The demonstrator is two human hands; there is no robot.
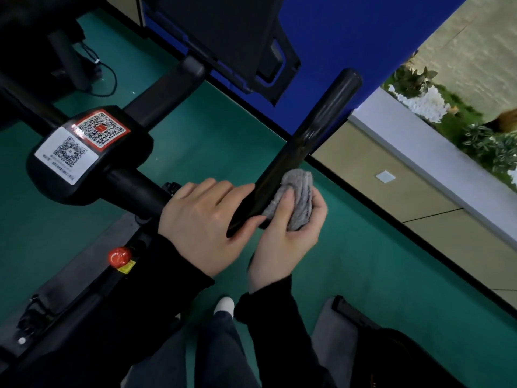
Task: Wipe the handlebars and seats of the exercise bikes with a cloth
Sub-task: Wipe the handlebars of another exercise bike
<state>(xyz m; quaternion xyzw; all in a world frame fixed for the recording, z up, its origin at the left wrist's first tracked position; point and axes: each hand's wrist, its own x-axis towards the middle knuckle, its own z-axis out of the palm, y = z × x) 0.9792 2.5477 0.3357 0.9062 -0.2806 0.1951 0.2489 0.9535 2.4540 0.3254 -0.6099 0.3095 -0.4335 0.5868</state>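
The task's thing here is the glossy black tubular handlebar (316, 127) of the exercise bike. Its right-hand arm runs from a rounded end near the blue wall panel (335, 37) down to the bend beside the person. The left hand (201, 219) lies over that bend. Its fingers (223, 189) are nearly straight and close together against the tube, and the thumb is laid across it. This looks like a steadying rest, not a closed grip, probably so the bar does not swing under rubbing.

The right hand (282, 242) holds a bunched grey towelling cloth (299, 200) pressed to the right side of the arm, just above the left hand. The thumb is pinned on top of the wad and the fingers are curled round its far side, so they are clamped on the cloth. Bunching it gives a thick pad that fills the palm and follows the round tube. Starting low at the bend would let one stroke run outward to the free end.

I judge the wiping of this arm to be in hand, with its upper length yet to be covered. To the left sits the black centre housing with two QR-code stickers (84, 155), and below it a red knob (119, 256) on the frame. Green floor (363, 247) lies underneath. I cannot pick out a seat with any certainty.
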